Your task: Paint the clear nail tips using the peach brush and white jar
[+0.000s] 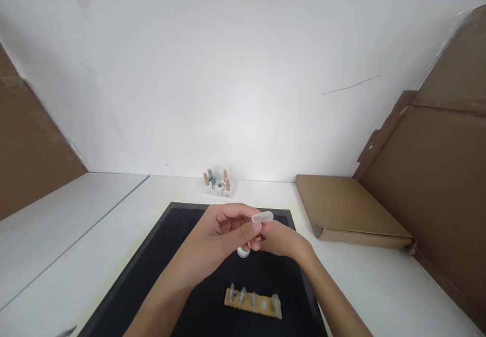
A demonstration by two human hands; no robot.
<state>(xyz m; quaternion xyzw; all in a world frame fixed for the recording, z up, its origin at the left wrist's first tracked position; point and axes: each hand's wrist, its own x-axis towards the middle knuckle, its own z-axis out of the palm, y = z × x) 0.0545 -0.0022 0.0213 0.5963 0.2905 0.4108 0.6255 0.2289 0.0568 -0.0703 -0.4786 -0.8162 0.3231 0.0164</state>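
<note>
Between the thumb and fingers of my left hand [224, 233] is a clear, pale false nail tip [262, 217], its rounded end pointing right. My right hand [281, 238] is close behind it, its fingers curled and mostly covered by the left hand. What the right hand holds, if anything, is hidden. Just below the fingers a small white round jar [243, 252] shows in part. Nearer to me lies a yellow strip [258, 304] with several clear nail tips on it, the rightmost nail tip [276, 305] at its end.
A black mat [205, 296] lies under my hands on the white table [76, 230]. Several nail polish bottles stand in a clear holder [220, 189] by the wall. A flat cardboard box [349, 210] lies at the right, with cardboard panels on both sides.
</note>
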